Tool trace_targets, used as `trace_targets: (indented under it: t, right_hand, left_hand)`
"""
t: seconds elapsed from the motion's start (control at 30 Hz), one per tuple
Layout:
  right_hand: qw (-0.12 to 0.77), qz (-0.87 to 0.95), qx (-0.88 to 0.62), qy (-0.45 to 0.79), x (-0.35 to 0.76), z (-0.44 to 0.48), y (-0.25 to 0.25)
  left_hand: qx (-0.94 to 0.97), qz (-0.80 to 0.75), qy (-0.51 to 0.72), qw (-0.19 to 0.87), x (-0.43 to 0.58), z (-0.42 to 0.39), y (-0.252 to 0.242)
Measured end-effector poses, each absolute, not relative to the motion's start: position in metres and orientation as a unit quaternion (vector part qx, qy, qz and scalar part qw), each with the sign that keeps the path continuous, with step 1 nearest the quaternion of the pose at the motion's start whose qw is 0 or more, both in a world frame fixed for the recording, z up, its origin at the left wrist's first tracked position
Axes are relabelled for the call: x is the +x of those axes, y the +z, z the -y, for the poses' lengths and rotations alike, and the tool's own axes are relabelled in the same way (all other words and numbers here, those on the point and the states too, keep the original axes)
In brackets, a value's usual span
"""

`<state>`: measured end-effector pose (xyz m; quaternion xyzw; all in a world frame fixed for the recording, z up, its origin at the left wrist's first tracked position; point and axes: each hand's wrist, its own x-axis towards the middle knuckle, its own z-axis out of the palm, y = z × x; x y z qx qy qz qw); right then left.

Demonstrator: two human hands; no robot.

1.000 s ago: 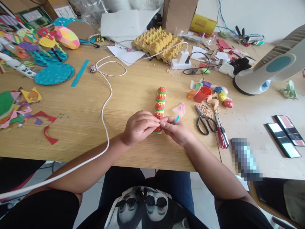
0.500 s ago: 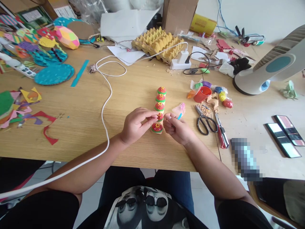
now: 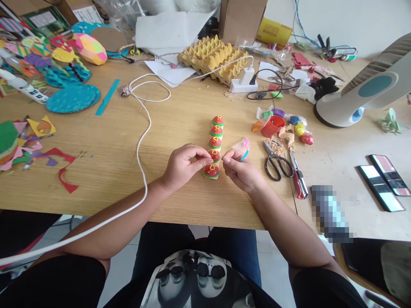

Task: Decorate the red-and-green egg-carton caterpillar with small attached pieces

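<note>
A row of several small red domes (image 3: 215, 141), with green bands and yellow marks, runs away from me on the table. My left hand (image 3: 187, 166) is beside the second-nearest dome, its thumb and forefinger pinched together at the dome's left side. Whatever lies between those fingertips is too small to make out. On the row's right side, my right hand (image 3: 240, 170) is closed around a thin tool with a blue end (image 3: 244, 155), which sticks out behind the fingers. Its tip is hidden or too fine to see. A clear bag with pink stuff (image 3: 243, 144) lies just beyond this hand.
Black-handled scissors (image 3: 276, 162) and a red cutter (image 3: 298, 179) lie to the right. Behind them are a red cup (image 3: 272, 127) and coloured clay lumps. A white cable (image 3: 140, 141) crosses the left side. Yellow egg trays (image 3: 212, 57) stand at the back.
My left fingertips have moved slightly down and off the top of the second-nearest dome, so more of it shows. The blue-ended tool has tilted a little in my right hand.
</note>
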<state>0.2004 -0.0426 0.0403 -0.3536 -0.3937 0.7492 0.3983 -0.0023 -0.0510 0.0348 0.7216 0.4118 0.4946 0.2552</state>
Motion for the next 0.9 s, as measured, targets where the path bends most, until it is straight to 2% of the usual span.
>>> trace_targets:
  t: [0.23, 0.47, 0.9]
  right_hand:
    - [0.409, 0.393, -0.356, 0.743, 0.200, 0.042, 0.040]
    - [0.419, 0.383, -0.361, 0.740, 0.206, 0.036, 0.036]
    - [0.418, 0.385, -0.372, 0.734, 0.209, 0.029, 0.034]
  left_hand:
    - [0.726, -0.402, 0.484, 0.277, -0.003, 0.050, 0.034]
    - [0.679, -0.454, 0.490, 0.305, -0.004, 0.050, 0.030]
    - [0.569, -0.459, 0.513, 0.450, -0.007, 0.036, 0.018]
